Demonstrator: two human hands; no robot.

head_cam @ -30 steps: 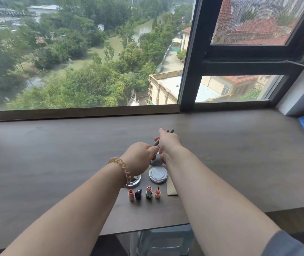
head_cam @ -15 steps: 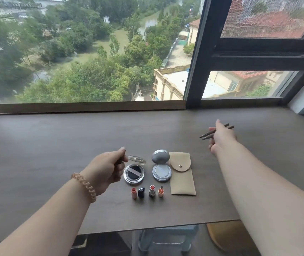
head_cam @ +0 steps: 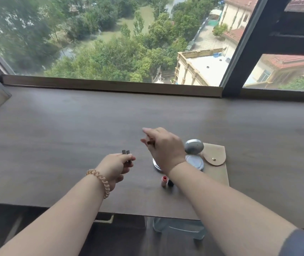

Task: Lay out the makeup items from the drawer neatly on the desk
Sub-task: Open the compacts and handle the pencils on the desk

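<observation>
My left hand (head_cam: 115, 166), a coiled band on its wrist, is closed on two small dark caps (head_cam: 126, 152) that stick up above the fingers, over the desk (head_cam: 55, 145). My right hand (head_cam: 166, 147) hovers right of it and grips thin brown pencils (head_cam: 150, 142), of which only the ends show. Under that wrist lies a round compact (head_cam: 155, 164), mostly hidden. An open silver compact (head_cam: 193, 147) stands beside a beige pouch (head_cam: 215, 159). A red lipstick (head_cam: 164, 181) and a black one (head_cam: 170, 183) stand near the front; my right arm hides any others.
The window ledge (head_cam: 110, 85) and a black window frame (head_cam: 240, 58) bound the desk's far side. Below the front edge a drawer handle (head_cam: 104, 221) and a pale stool (head_cam: 179, 230) show. Bare desk stretches left of my hands.
My right hand swung from the far right back over the compacts, still with the pencils. My left hand now grips two dark caps. The view turned left.
</observation>
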